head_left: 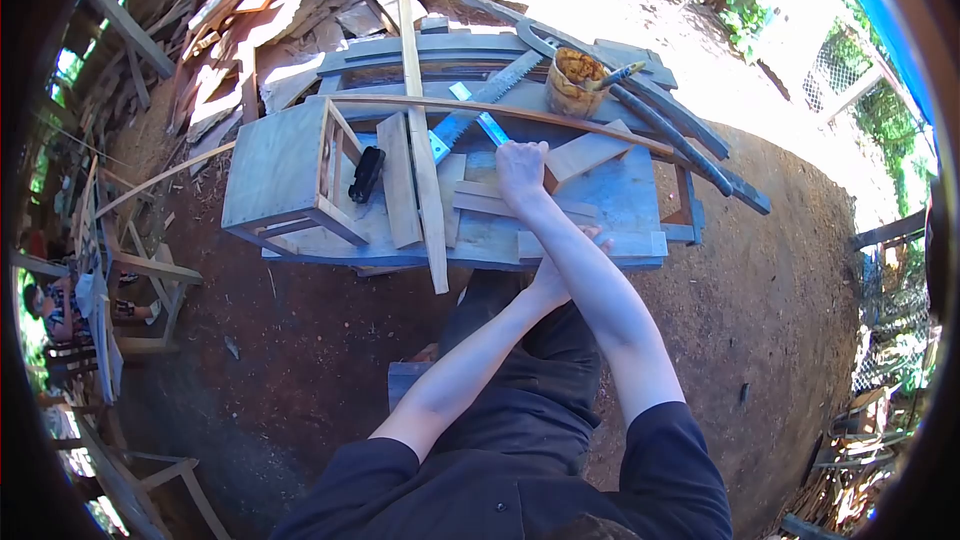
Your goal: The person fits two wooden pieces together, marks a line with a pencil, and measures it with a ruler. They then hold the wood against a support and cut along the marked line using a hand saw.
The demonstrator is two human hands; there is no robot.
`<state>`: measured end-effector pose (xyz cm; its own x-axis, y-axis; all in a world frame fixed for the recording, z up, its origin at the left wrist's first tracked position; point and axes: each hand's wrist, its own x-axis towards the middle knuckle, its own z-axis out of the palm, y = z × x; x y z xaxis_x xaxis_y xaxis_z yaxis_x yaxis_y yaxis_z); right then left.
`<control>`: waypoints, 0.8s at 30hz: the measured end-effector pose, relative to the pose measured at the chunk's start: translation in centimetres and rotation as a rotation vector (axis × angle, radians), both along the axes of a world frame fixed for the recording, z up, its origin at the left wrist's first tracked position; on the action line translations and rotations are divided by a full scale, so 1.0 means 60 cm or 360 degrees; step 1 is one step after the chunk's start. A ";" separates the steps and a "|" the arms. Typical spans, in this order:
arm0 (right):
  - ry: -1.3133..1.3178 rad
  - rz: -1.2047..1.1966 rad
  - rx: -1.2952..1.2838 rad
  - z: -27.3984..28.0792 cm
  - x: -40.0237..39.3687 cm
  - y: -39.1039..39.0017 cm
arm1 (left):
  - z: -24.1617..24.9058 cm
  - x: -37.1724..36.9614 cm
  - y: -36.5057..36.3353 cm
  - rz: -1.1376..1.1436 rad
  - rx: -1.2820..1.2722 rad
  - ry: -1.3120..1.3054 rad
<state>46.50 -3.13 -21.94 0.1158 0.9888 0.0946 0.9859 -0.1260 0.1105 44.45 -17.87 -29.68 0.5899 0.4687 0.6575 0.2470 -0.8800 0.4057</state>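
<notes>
My right hand is closed in a fist above the workbench. A bright, flat metal strip shows just beyond its fingers; what the fist holds is not clear. Below it, my left hand reaches over the bench's near edge and grips a pale wooden piece. The right forearm crosses over and hides part of that hand. Close to the right fist lies a wooden block. Flat wooden strips rest left of both hands.
A small wooden frame box stands at the bench's left, beside a black object. Behind are a handsaw, a tub of brown material and a dark bar. A long batten overhangs the near edge. Scrap wood is piled beyond.
</notes>
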 end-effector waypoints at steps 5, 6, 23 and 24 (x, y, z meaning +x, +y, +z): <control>-0.0179 -0.0067 0.0340 0.001 0.008 0.000 | -0.006 0.000 0.000 -0.0042 -0.0093 -0.0020; -0.0182 -0.0074 0.0343 0.004 0.012 0.000 | -0.007 0.001 0.000 -0.0049 -0.0090 -0.0022; 0.0171 0.0024 0.0379 0.008 0.030 -0.091 | -0.002 0.006 0.005 0.0042 -0.0159 0.0123; 0.0171 0.0017 0.0377 0.015 0.030 -0.101 | 0.001 0.006 0.005 0.0035 -0.0161 0.0124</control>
